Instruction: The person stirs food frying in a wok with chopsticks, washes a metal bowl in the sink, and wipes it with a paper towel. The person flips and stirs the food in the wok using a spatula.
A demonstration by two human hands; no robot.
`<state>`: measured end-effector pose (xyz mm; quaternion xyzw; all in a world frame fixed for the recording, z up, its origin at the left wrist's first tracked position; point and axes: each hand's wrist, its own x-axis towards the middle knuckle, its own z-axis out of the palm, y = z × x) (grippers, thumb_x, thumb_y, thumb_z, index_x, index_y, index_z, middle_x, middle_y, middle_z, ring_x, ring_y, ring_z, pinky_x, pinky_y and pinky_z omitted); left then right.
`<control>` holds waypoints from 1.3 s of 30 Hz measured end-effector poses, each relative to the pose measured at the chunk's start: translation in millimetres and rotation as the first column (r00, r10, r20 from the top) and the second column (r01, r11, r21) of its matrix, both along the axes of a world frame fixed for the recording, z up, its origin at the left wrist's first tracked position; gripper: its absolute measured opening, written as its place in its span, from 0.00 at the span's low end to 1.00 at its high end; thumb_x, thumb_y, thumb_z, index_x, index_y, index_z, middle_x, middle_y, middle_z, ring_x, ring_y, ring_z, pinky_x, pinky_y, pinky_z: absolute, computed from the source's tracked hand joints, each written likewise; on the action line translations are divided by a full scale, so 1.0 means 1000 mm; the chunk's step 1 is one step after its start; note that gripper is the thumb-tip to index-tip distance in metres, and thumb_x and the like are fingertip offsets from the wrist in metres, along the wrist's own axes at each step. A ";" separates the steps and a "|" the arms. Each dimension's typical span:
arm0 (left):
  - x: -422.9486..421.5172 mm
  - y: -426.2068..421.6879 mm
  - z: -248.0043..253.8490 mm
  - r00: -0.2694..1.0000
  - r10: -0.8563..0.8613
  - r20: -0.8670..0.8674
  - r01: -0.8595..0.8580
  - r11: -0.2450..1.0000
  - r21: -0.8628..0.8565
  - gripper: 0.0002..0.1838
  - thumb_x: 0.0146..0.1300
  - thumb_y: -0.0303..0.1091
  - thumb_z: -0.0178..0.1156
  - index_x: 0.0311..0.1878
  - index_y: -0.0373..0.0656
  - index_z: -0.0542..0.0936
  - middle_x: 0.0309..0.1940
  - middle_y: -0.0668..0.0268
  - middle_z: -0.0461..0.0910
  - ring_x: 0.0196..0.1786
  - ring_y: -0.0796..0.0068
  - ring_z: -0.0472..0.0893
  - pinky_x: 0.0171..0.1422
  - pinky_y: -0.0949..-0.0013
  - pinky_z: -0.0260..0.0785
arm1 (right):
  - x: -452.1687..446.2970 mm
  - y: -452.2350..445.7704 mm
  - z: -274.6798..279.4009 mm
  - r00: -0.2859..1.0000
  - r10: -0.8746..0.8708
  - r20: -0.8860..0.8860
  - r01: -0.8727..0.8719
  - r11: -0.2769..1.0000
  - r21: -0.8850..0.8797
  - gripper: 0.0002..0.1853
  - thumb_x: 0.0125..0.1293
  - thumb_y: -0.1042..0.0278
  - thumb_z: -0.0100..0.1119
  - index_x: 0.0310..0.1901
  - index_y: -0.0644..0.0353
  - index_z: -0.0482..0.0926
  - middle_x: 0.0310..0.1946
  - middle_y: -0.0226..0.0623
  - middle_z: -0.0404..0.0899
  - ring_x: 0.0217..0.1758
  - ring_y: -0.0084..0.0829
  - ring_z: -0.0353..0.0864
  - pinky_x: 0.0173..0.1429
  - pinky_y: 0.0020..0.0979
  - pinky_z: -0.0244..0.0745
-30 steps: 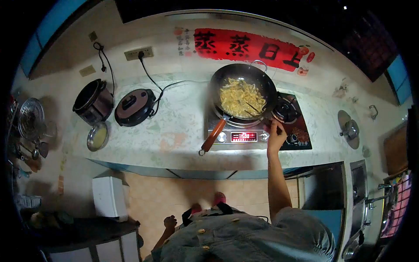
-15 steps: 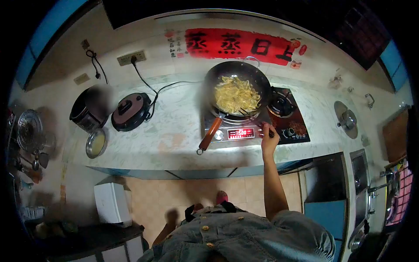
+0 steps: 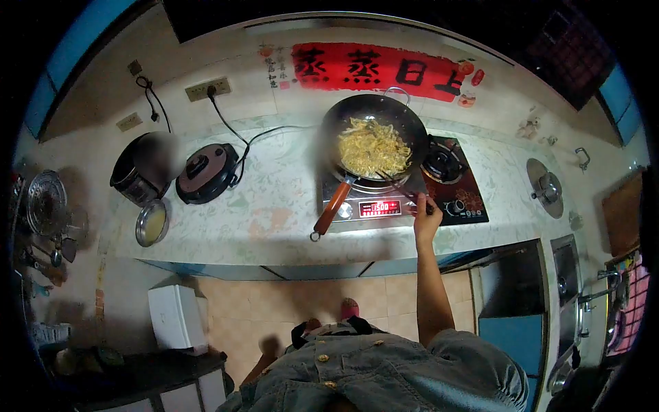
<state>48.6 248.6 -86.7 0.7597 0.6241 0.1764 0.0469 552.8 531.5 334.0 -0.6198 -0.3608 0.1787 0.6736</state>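
Observation:
My right hand (image 3: 427,214) is closed around a pair of dark chopsticks (image 3: 398,185), whose tips reach the near rim of the wok. The black wok (image 3: 338,121) rests on an induction cooker (image 3: 343,211) whose red display is lit. Inside it lies a heap of yellowish, shredded food (image 3: 374,147). The wok's brown wooden handle (image 3: 333,207) points toward me and left, with no hand on it. Low beside my body hangs my left hand (image 3: 272,345), away from the counter; it is blurred and its fingers cannot be made out.
A gas burner (image 3: 443,163) adjoins the cooker on the right. To the left are a pressure cooker lid (image 3: 206,173), its dark pot (image 3: 134,172) and a metal bowl (image 3: 152,223) of pale contents. A pan lid (image 3: 547,187) lies far right, near the sink (image 3: 566,275). Cords run along the wall.
The chopsticks have shifted slightly and show more clearly, their tips at the wok's near edge. My right hand has moved only a little. The wok and left hand stay about where they were.

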 end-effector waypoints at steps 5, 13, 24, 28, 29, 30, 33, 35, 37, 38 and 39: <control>-0.008 -0.010 -0.016 0.999 -0.014 -0.048 0.012 0.999 -0.036 0.09 0.51 0.33 0.52 0.18 0.44 0.73 0.12 0.67 0.64 0.15 0.73 0.63 0.19 0.68 0.56 | -0.002 -0.003 0.005 0.997 0.003 0.075 -0.002 1.000 -0.010 0.17 0.59 0.59 0.53 0.34 0.69 0.76 0.23 0.34 0.75 0.20 0.20 0.73 0.22 0.19 0.68; -0.011 0.000 -0.033 0.991 -0.076 -0.113 0.077 0.997 0.004 0.04 0.46 0.32 0.53 0.20 0.45 0.72 0.14 0.65 0.68 0.17 0.69 0.68 0.20 0.64 0.59 | -0.010 -0.006 0.011 0.999 -0.002 0.041 0.001 0.999 0.034 0.19 0.61 0.58 0.49 0.31 0.71 0.76 0.16 0.35 0.74 0.17 0.19 0.72 0.21 0.20 0.63; 0.002 0.011 -0.007 0.993 0.025 0.118 -0.021 0.999 -0.031 0.11 0.53 0.24 0.52 0.41 0.34 0.76 0.14 0.66 0.70 0.13 0.80 0.59 0.15 0.73 0.52 | -0.009 -0.005 0.005 1.000 -0.004 0.011 0.003 0.999 0.055 0.19 0.60 0.58 0.51 0.33 0.72 0.75 0.18 0.36 0.75 0.17 0.20 0.73 0.20 0.20 0.65; 0.015 0.013 0.038 0.993 -0.050 0.110 0.042 0.997 0.071 0.06 0.54 0.24 0.50 0.31 0.33 0.76 0.10 0.69 0.62 0.11 0.80 0.55 0.14 0.72 0.48 | -0.010 -0.007 0.007 1.000 0.009 -0.005 -0.009 0.999 0.040 0.19 0.60 0.58 0.51 0.34 0.72 0.75 0.20 0.36 0.75 0.17 0.20 0.73 0.20 0.19 0.65; 0.018 0.014 0.044 0.936 0.163 0.311 -0.127 0.983 -0.132 0.05 0.52 0.26 0.51 0.30 0.36 0.76 0.12 0.68 0.64 0.13 0.77 0.59 0.16 0.71 0.51 | -0.010 -0.007 0.005 1.000 0.003 0.007 -0.003 1.000 0.030 0.19 0.60 0.59 0.51 0.34 0.72 0.75 0.20 0.36 0.75 0.17 0.20 0.73 0.20 0.19 0.65; 0.021 0.014 0.046 0.804 0.392 0.448 -0.240 0.902 -0.358 0.05 0.51 0.27 0.52 0.29 0.38 0.75 0.14 0.67 0.67 0.15 0.75 0.62 0.18 0.69 0.55 | -0.009 -0.006 0.004 1.000 0.002 0.006 -0.002 1.000 0.031 0.19 0.60 0.59 0.51 0.34 0.72 0.75 0.20 0.36 0.75 0.17 0.20 0.73 0.20 0.19 0.65; 0.023 0.015 0.050 0.139 0.923 0.359 -0.154 0.378 -0.913 0.04 0.46 0.33 0.55 0.24 0.45 0.74 0.19 0.64 0.74 0.22 0.68 0.74 0.24 0.64 0.65 | -0.006 -0.006 -0.001 0.998 -0.012 0.065 0.009 0.998 0.056 0.19 0.60 0.59 0.51 0.34 0.72 0.75 0.19 0.36 0.75 0.17 0.21 0.73 0.21 0.20 0.64; 0.011 0.003 0.025 0.785 0.558 0.269 -0.201 0.641 -0.741 0.05 0.47 0.34 0.56 0.27 0.44 0.75 0.20 0.65 0.75 0.21 0.70 0.74 0.24 0.66 0.66 | -0.007 -0.006 0.002 1.000 0.019 0.003 -0.019 0.998 0.057 0.19 0.60 0.59 0.51 0.33 0.72 0.76 0.18 0.37 0.75 0.17 0.21 0.73 0.21 0.21 0.64; 0.008 0.002 0.030 0.993 -0.046 -0.108 -0.023 0.826 -0.562 0.07 0.48 0.36 0.56 0.29 0.44 0.76 0.21 0.66 0.76 0.21 0.72 0.75 0.23 0.68 0.67 | -0.006 -0.003 0.003 0.999 0.010 0.046 -0.012 0.999 0.030 0.19 0.60 0.59 0.51 0.33 0.72 0.76 0.17 0.38 0.75 0.17 0.21 0.73 0.21 0.21 0.64; 0.007 0.000 0.032 0.995 0.086 0.049 -0.035 0.772 -0.634 0.07 0.50 0.36 0.54 0.30 0.44 0.76 0.20 0.66 0.76 0.20 0.73 0.74 0.23 0.69 0.67 | -0.005 -0.005 0.003 0.996 -0.005 0.091 0.005 1.000 -0.002 0.19 0.60 0.59 0.51 0.33 0.72 0.76 0.17 0.38 0.75 0.17 0.21 0.73 0.21 0.21 0.65; 0.012 0.009 0.046 0.955 0.226 0.193 -0.028 0.715 -0.699 0.07 0.52 0.36 0.52 0.31 0.44 0.76 0.20 0.66 0.76 0.20 0.74 0.74 0.22 0.70 0.66 | -0.007 -0.007 0.011 0.991 -0.002 0.132 0.003 1.000 -0.004 0.19 0.60 0.59 0.51 0.33 0.72 0.76 0.17 0.38 0.75 0.17 0.21 0.74 0.21 0.21 0.65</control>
